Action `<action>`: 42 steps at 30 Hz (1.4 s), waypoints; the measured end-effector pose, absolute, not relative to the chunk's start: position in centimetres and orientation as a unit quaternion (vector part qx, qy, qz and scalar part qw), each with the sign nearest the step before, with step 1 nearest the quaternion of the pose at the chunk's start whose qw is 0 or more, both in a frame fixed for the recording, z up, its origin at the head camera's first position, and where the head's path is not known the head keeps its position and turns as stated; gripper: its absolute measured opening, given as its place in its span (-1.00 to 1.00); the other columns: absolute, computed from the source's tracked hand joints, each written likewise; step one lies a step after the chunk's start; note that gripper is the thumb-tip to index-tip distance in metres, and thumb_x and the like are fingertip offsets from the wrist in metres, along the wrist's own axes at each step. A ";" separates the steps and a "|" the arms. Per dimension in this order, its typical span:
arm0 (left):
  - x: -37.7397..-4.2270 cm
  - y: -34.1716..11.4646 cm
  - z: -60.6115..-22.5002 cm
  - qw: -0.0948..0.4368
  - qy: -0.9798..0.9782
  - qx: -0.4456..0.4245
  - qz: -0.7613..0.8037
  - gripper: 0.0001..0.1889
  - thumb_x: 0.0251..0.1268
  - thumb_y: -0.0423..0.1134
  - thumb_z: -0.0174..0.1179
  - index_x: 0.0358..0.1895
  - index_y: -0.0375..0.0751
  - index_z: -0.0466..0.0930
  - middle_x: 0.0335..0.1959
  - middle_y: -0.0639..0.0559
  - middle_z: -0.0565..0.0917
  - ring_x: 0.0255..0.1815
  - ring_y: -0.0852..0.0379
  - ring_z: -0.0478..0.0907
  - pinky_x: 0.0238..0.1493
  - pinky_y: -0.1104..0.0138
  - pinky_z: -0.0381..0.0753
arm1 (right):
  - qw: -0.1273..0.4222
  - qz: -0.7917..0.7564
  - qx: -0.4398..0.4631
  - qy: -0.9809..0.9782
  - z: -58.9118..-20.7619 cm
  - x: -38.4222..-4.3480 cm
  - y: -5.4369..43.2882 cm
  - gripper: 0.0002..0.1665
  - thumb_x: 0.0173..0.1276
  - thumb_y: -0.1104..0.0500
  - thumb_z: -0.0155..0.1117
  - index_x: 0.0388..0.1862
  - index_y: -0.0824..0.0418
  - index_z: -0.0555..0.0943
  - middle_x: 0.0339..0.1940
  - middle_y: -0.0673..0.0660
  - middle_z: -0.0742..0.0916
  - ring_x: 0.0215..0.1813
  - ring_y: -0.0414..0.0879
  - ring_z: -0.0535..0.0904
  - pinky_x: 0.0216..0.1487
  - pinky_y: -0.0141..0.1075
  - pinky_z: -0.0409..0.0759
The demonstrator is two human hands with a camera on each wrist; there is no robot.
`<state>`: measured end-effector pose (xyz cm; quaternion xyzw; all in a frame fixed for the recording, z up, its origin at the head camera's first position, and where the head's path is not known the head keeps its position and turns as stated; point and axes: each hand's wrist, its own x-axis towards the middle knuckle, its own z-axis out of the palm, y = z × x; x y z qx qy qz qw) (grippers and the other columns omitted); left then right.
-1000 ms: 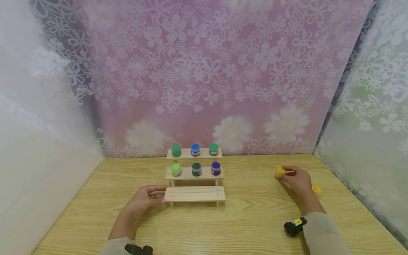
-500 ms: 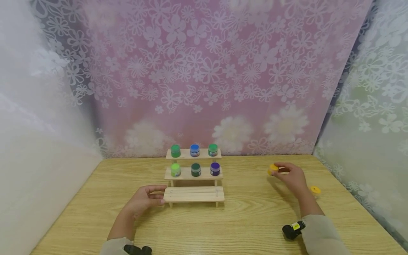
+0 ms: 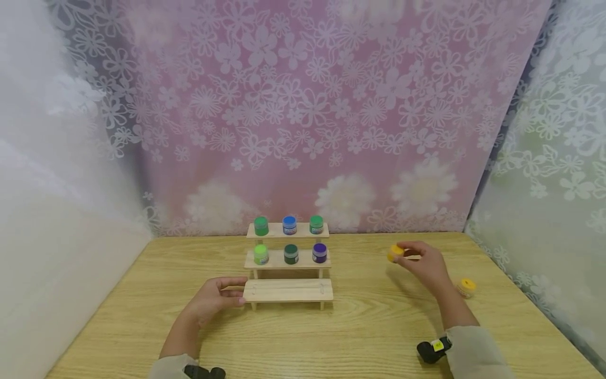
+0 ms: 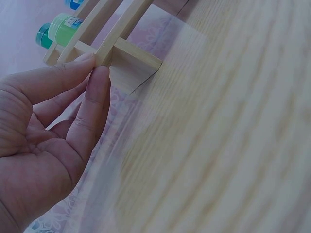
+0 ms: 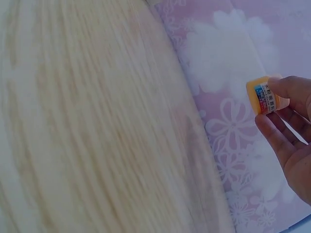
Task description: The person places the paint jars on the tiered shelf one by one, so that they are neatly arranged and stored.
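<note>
My left hand (image 3: 210, 301) pinches the left end of the lowest step of a wooden three-step display rack (image 3: 289, 290); in the left wrist view, thumb and fingertips (image 4: 99, 77) meet at the board's corner. Between the thumb and fingers of my right hand (image 3: 427, 263) is a small yellow paint jar (image 3: 395, 253), over the table right of the rack. Its printed label (image 5: 265, 98) shows in the right wrist view. On the middle step stand a light green jar (image 3: 261, 255), a dark green jar (image 3: 291, 255) and a purple jar (image 3: 319, 253). The bottom step bears nothing.
The top step holds a green jar (image 3: 261, 226), a blue jar (image 3: 290, 226) and another green jar (image 3: 316, 225). A second yellow jar (image 3: 466, 287) stands on the wooden table (image 3: 369, 337) beside my right forearm. Flowered curtain (image 3: 303, 131) hangs behind the table.
My right hand has carried the yellow jar leftward, toward the rack. More of the other yellow jar now shows beside the forearm. The left hand has stayed at the rack's end.
</note>
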<state>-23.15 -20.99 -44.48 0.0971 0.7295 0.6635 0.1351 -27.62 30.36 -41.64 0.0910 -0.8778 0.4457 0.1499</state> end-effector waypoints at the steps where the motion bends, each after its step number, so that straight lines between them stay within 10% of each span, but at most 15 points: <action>1: -23.2 -21.0 -44.5 0.134 0.730 0.096 0.664 -0.34 0.16 -0.44 0.37 0.33 -0.52 0.34 0.13 -0.32 0.56 0.01 -0.02 0.61 -0.05 0.22 0.66 | 0.152 0.447 0.097 -0.876 -41.6 -27.5 30.2 -0.48 0.29 0.10 0.43 0.16 0.31 0.60 0.09 0.27 0.62 0.02 0.15 0.57 -0.14 -0.45 0.63; 42: -23.4 -21.1 -44.6 0.135 0.731 0.096 0.662 -0.34 0.13 -0.43 0.40 0.32 -0.50 0.37 0.10 -0.27 0.58 -0.03 0.01 0.61 -0.07 0.23 0.66 | 0.141 0.492 0.221 -0.830 -38.8 -24.8 24.7 -0.58 0.22 0.18 0.47 0.06 0.26 0.66 -0.02 0.13 0.65 -0.06 -0.02 0.61 -0.16 -0.34 0.68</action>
